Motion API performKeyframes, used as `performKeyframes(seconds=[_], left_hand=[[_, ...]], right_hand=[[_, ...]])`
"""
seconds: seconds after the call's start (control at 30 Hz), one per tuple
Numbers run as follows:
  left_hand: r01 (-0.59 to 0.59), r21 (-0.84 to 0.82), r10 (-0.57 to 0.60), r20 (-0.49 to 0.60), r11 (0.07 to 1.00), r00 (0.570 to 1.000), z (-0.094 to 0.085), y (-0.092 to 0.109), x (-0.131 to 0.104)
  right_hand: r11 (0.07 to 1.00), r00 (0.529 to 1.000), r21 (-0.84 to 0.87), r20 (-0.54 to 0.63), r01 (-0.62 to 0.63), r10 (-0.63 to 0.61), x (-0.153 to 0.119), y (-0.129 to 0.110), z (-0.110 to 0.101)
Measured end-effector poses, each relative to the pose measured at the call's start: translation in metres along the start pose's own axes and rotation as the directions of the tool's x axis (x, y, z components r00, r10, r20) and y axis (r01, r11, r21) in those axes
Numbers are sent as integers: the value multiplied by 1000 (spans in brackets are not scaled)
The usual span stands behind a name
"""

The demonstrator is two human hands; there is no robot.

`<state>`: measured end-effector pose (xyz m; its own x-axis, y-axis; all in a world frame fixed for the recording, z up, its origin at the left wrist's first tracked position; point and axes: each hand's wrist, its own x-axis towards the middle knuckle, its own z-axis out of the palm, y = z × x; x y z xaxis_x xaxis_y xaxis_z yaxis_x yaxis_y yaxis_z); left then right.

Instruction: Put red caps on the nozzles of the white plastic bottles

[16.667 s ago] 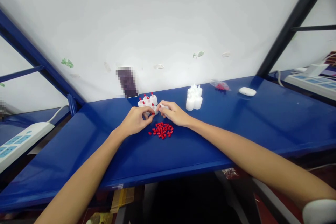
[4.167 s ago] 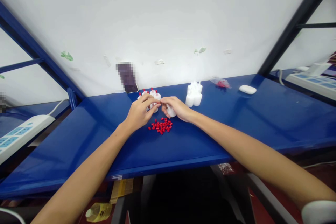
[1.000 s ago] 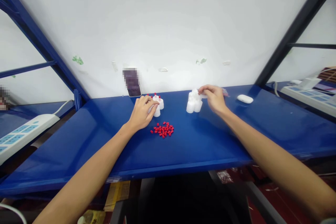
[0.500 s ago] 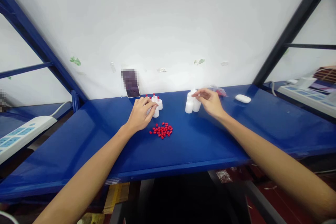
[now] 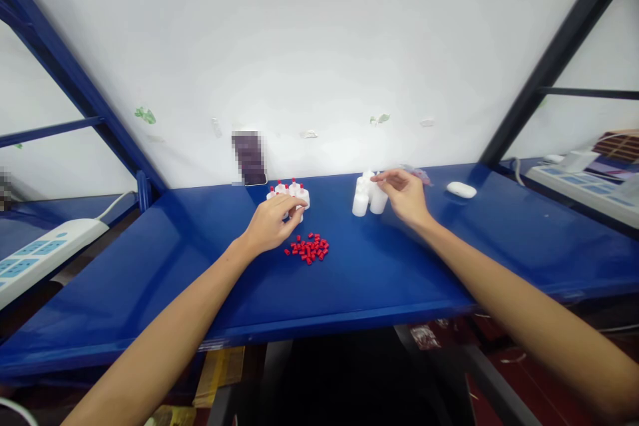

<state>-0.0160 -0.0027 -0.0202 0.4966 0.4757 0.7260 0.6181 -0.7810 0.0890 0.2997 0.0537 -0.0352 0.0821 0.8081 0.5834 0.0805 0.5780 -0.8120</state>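
Observation:
My left hand (image 5: 274, 221) hovers over the near side of a cluster of small white bottles with red caps (image 5: 303, 196). Its thumb and index finger are apart, beside the nearest capped bottle, which the hand partly hides. On the right, my right hand (image 5: 407, 196) pinches the top of a white squeeze bottle (image 5: 378, 201), slightly tilted; its tip is hidden by the fingers. Other white bottles without red caps (image 5: 360, 203) stand just left of it. Between the hands and closer to me lies a loose pile of red caps (image 5: 309, 249).
A phone (image 5: 252, 160) leans against the wall behind the capped bottles. A white earbud case (image 5: 462, 190) and a clear plastic bag (image 5: 418, 173) lie at the back right of the blue table (image 5: 369, 279). Power strips (image 5: 44, 256) flank the table.
My left hand has loosened from the nearest capped bottle and shifted slightly down, uncovering more red caps. The bottle in my right hand has moved a little right, away from its neighbours.

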Motion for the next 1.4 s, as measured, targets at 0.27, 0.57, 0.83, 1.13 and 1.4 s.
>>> performKeyframes(seconds=[0.27, 0.57, 0.83, 1.13, 1.4], left_hand=[[-49, -33, 48, -27, 998, 998, 1, 2, 3], [-27, -81, 28, 18, 996, 999, 1, 5, 2], [-28, -102, 33, 46, 994, 998, 3, 3, 2], [-10, -112, 17, 66, 994, 998, 3, 4, 2], [42, -131, -35, 60, 991, 998, 0, 3, 2]], right_hand=[[997, 1000, -66, 12, 27, -26, -3, -1, -5], [986, 999, -167, 42, 8, -1, -12, -6, -1], [973, 982, -136, -38, -187, 183, -50, -30, -3], [975, 920, -147, 335, -164, 205, -68, -49, 41], [923, 724, -343, 680, 175, 116, -28, -40, 85]])
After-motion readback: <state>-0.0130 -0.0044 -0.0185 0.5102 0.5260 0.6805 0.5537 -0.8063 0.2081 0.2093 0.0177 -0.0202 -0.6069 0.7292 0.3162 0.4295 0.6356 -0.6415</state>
